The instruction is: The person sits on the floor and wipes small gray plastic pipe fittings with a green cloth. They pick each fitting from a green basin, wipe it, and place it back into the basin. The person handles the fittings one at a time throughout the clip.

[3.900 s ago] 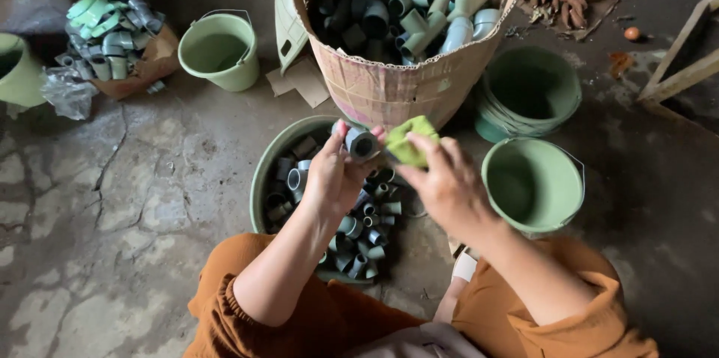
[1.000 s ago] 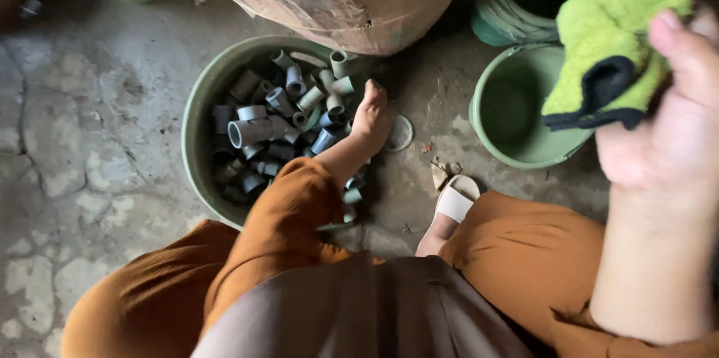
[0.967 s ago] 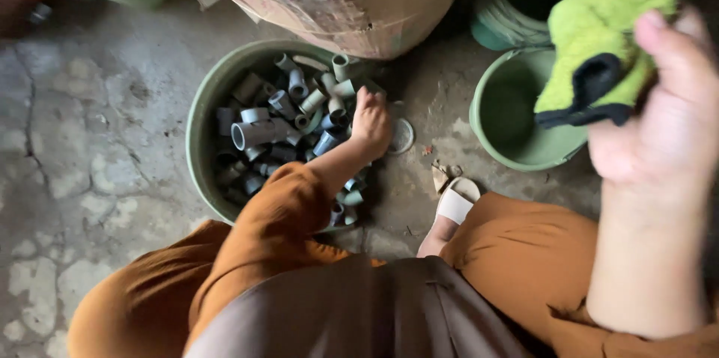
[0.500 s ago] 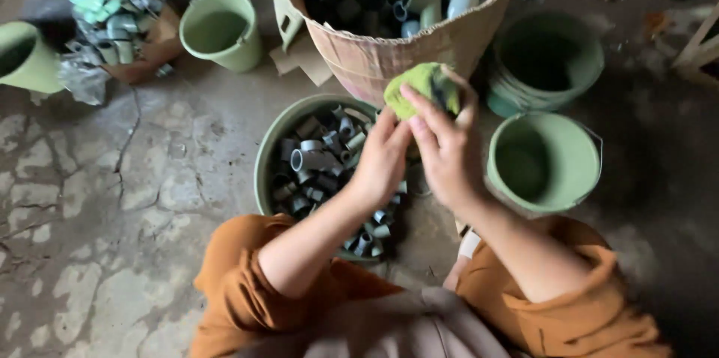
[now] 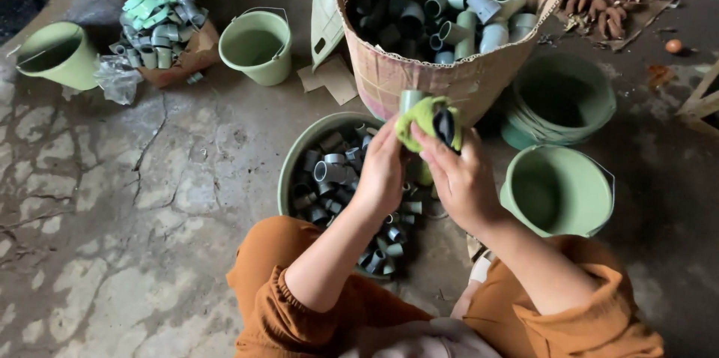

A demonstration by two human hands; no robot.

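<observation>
While both hands meet above the round green basin [image 5: 288,171], they work on one small grey-green pipe fitting [image 5: 410,99] wrapped in a yellow-green cloth [image 5: 423,117]. The right hand [image 5: 458,178] is closed around the cloth, fingers curled over its lower part, with a dark patch of the cloth showing at the top right. The left hand [image 5: 382,171] is closed too, its fingertips pinching the fitting and the cloth's left edge. Only the end of the fitting shows, poking out of the top of the cloth; its long axis runs roughly upright in the view, pointing away from the person toward the cardboard drum [image 5: 419,77]. The rest of it is hidden by the cloth.

The basin below the hands is full of short grey fittings. The drum just beyond holds larger grey and green pipe pieces. A green bucket [image 5: 558,192] stands to the right of the right hand, with a stack of green buckets [image 5: 562,99] behind it. Two more buckets [image 5: 258,47] and a heap of fittings [image 5: 161,17] lie at the upper left on the cracked concrete floor [image 5: 112,216].
</observation>
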